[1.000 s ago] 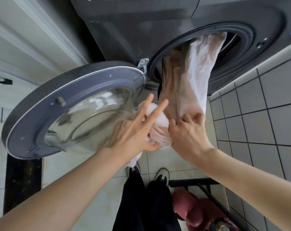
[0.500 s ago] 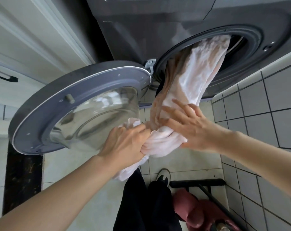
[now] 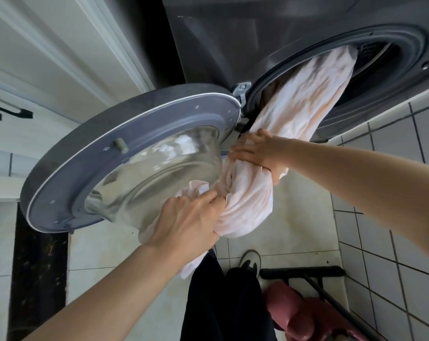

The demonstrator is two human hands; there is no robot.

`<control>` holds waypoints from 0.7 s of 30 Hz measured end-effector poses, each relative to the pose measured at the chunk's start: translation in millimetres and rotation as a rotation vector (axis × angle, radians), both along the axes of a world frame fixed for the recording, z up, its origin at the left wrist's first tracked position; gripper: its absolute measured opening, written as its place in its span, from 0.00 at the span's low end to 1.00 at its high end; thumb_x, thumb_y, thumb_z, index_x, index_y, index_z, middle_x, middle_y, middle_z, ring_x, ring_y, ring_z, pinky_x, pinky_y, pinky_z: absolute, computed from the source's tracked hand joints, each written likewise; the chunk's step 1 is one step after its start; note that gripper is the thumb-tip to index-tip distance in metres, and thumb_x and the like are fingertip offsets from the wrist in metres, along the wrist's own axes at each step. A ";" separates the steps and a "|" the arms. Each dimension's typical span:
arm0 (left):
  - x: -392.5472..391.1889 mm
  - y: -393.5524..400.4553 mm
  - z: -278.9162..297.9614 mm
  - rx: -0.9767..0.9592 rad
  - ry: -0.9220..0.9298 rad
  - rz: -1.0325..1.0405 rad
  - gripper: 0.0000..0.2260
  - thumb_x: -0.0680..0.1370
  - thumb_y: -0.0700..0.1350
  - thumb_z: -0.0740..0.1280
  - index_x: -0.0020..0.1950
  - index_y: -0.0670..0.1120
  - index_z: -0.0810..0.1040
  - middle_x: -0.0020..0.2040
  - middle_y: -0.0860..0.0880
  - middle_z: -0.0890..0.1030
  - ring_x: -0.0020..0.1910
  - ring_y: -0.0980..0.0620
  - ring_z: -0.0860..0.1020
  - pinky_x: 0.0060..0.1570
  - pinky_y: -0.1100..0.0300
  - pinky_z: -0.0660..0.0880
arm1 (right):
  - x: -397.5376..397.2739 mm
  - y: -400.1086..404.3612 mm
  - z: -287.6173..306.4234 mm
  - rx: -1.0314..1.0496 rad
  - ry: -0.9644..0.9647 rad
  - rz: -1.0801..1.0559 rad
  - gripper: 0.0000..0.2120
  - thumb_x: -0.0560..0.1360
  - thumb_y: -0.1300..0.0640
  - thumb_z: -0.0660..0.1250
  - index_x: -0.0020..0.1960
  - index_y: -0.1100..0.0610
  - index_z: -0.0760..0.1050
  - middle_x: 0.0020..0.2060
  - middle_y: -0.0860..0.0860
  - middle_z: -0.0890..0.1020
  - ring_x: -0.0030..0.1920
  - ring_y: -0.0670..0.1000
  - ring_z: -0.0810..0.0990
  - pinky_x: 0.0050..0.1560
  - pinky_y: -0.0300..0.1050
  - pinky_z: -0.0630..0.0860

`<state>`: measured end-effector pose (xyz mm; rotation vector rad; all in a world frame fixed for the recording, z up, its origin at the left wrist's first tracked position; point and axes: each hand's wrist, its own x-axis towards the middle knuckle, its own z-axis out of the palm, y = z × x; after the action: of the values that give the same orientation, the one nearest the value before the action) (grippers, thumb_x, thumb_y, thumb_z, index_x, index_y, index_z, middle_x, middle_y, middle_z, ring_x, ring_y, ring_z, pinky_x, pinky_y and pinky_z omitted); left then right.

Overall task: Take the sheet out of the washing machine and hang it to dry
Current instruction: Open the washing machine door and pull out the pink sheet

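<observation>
Room: white-tiled laundry floor (image 3: 270, 193), dark grey front-loading washing machine (image 3: 257, 33) at 1 o'clock, round glass door (image 3: 125, 153) open.
Sheet: pale pink wrinkled cotton sheet (image 3: 302, 99), half out of the drum.
Left hand (image 3: 191, 222): clenches the lower bunch.
Right hand (image 3: 255, 151): grasps the sheet higher.
Progress: extraction partway; hanging not yet done.

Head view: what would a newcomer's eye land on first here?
The pale sheet, twisted into a thick rope, runs from the washing machine drum at upper right down to both hands. The right hand grips it near the opening, the left hand lower down. The round door hangs open at left.
</observation>
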<state>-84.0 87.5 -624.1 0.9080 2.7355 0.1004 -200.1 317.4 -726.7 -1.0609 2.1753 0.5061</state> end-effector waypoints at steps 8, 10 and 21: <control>-0.7 -1.3 -15.2 -0.008 -0.005 0.007 0.19 0.49 0.45 0.78 0.36 0.48 0.78 0.33 0.53 0.76 0.22 0.46 0.72 0.26 0.63 0.53 | -2.3 -10.8 -35.2 0.105 0.008 -0.088 0.63 0.60 0.40 0.76 0.77 0.48 0.33 0.72 0.51 0.64 0.70 0.59 0.59 0.66 0.53 0.59; -2.2 -0.8 -16.5 -0.025 -0.009 0.011 0.19 0.48 0.45 0.78 0.35 0.48 0.77 0.33 0.54 0.76 0.22 0.45 0.71 0.28 0.63 0.50 | -1.4 -11.9 -40.8 0.121 0.017 -0.106 0.61 0.61 0.39 0.75 0.77 0.48 0.36 0.68 0.50 0.70 0.69 0.59 0.61 0.65 0.54 0.60; 0.0 -0.8 -24.4 -0.096 -0.024 0.030 0.27 0.54 0.46 0.76 0.52 0.46 0.83 0.37 0.54 0.78 0.24 0.45 0.73 0.26 0.62 0.54 | -0.2 -9.3 -37.6 0.094 0.036 -0.043 0.29 0.65 0.36 0.68 0.65 0.38 0.69 0.70 0.48 0.62 0.66 0.58 0.62 0.62 0.53 0.65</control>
<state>-84.0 86.7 -648.5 0.8345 2.7063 -0.0136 -200.3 308.1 -764.3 -0.9595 2.1789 0.6057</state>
